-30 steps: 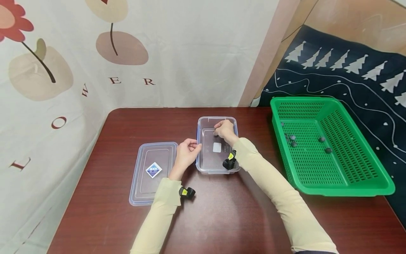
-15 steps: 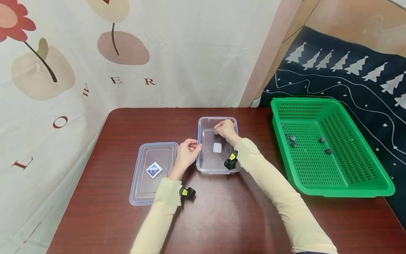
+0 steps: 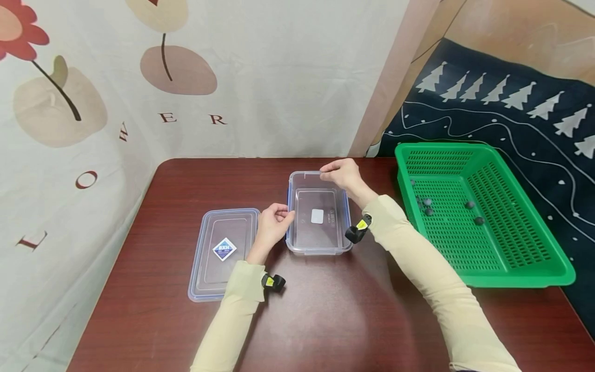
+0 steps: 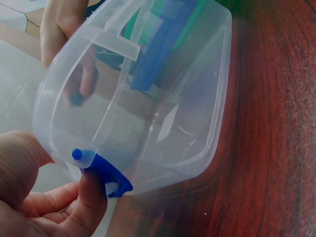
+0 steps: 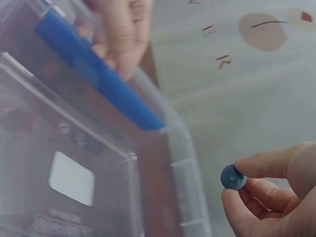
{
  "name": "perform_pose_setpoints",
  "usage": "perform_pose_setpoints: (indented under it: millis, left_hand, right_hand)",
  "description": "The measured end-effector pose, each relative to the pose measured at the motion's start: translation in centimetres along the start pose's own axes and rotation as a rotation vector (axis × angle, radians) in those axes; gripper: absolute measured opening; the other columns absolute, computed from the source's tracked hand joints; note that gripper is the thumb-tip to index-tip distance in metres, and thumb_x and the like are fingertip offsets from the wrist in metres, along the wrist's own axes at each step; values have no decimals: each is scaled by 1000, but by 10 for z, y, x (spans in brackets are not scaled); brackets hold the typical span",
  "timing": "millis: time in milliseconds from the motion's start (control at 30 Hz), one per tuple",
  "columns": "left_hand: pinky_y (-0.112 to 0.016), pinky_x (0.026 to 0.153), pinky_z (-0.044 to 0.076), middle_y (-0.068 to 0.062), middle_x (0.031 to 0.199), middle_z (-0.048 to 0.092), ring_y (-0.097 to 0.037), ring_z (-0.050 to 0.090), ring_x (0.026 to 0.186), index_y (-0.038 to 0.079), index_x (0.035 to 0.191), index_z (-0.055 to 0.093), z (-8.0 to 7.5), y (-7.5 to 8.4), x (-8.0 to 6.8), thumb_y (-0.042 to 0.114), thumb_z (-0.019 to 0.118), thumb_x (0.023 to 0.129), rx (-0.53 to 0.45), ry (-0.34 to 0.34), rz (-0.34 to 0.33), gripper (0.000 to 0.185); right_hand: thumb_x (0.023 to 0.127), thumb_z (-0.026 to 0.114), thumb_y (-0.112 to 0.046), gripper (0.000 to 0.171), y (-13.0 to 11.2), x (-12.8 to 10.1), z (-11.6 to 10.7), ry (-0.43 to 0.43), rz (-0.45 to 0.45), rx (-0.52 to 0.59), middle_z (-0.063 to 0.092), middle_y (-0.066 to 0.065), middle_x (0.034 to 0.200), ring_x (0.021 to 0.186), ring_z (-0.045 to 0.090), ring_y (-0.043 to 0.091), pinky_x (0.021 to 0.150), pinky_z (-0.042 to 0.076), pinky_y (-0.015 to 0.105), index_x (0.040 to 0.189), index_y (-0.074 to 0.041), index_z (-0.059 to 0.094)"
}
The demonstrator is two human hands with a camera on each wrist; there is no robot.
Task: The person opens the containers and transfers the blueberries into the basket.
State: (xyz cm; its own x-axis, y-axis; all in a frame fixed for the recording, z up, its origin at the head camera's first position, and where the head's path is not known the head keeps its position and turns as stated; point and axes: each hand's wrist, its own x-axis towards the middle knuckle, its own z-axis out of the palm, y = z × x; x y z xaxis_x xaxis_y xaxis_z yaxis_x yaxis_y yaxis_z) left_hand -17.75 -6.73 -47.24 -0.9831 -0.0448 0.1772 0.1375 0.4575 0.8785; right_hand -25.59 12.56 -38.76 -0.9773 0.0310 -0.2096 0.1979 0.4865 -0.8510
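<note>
A small, round, dark blue-grey button-like disc (image 5: 233, 177) is pinched between the thumb and fingertips of the right hand (image 3: 341, 173), which hovers over the far rim of the clear rectangular plastic container (image 3: 318, 247) with blue side latches. The disc is above the container's far edge, not yet inside; the right hand's grip is clamped on it by its edges. The left hand (image 3: 274, 223) holds the container's near-left side, thumb and fingers curled round the blue latch (image 4: 106, 175), so its grip is closed on the box.

To do this well, the steadying hand should keep the light box from sliding on the dark red-brown wooden table (image 3: 325, 310), and the pinch should stay on the disc's rim. A thing this small probably slips or bounces off the hard plastic floor, so it is better brought low inside the walls before the fingers part than released from rim height.

Just left of the container lies its clear flat lid (image 3: 223, 253) with a blue diamond label. To the right, apart from the box, stands a green perforated plastic basket (image 3: 525, 268) with a few more dark discs (image 3: 474, 213) on its floor.
</note>
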Motion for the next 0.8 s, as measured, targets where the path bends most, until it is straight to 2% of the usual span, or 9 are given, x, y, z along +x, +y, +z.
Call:
perform_pose_setpoints:
  millis: [267, 533, 667, 800]
  left_hand:
    - [-25, 60, 48, -17, 77, 66, -24, 60, 65, -7, 91, 65, -1, 1, -1, 8, 67, 80, 2, 3, -3, 19]
    - [-29, 62, 50, -18, 78, 66, -27, 61, 66, -8, 92, 65, 0, 2, -1, 8, 68, 80, 7, -1, -7, 20]
    - [-28, 62, 49, -17, 78, 66, -26, 61, 66, -8, 92, 65, 0, 2, 0, 8, 68, 80, 7, -2, -10, 20]
    - [-27, 62, 50, -17, 78, 66, -25, 61, 67, -7, 92, 65, 0, 2, 0, 9, 68, 80, 7, -6, -18, 20]
  right_hand:
    - [86, 67, -15, 28, -5, -13, -44, 11, -17, 16, 59, 14, 121, 110, 47, 28, 96, 38, 45, 111, -2, 67]
    - [87, 66, -18, 35, 10, -33, -94, 84, -25, 56, 57, 13, 118, 103, 44, 23, 82, 42, 34, 117, 0, 63]
    - [86, 68, -22, 38, 24, -45, -120, 120, -46, 100, 58, 2, 110, 102, 44, 15, 86, 42, 32, 118, -1, 63]
    - [84, 70, -20, 22, 40, -55, -143, 175, -97, 189, 63, -15, 93, 94, 52, 6, 83, 45, 25, 106, -14, 72]
